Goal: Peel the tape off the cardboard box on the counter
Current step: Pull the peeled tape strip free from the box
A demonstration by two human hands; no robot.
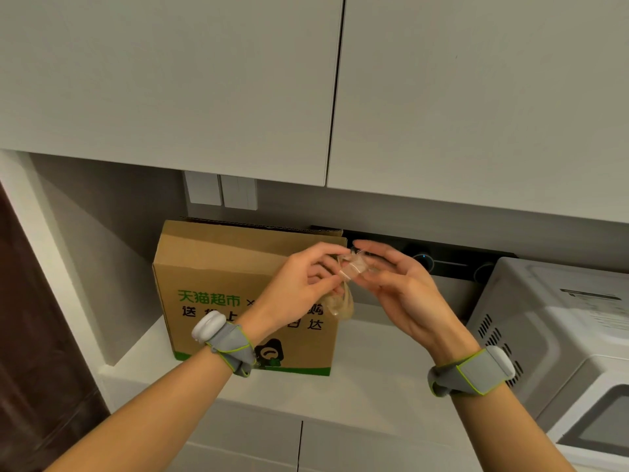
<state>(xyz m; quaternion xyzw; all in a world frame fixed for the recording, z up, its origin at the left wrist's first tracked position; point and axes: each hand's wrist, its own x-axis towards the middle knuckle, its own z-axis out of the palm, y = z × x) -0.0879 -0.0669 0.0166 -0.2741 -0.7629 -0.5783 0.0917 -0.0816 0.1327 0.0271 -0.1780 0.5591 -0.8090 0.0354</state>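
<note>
A brown cardboard box (pixel 218 267) with green and black print stands upright on the white counter (pixel 374 362), against the back wall. In front of its upper right corner I hold a crumpled strip of clear tape (pixel 345 284). My left hand (pixel 299 287) pinches the tape, and a wad of it hangs below the fingers. My right hand (pixel 401 281) touches the tape's upper end with its fingertips, the palm facing left. Both wrists carry grey bands with white sensors.
A white microwave (pixel 558 335) stands on the counter at the right. Behind the hands sits a dark appliance panel (pixel 442 264) with knobs. White wall cabinets (pixel 238 80) hang overhead. Wall switches (pixel 221 192) are above the box. A dark surface (pixel 30 335) lies at the left.
</note>
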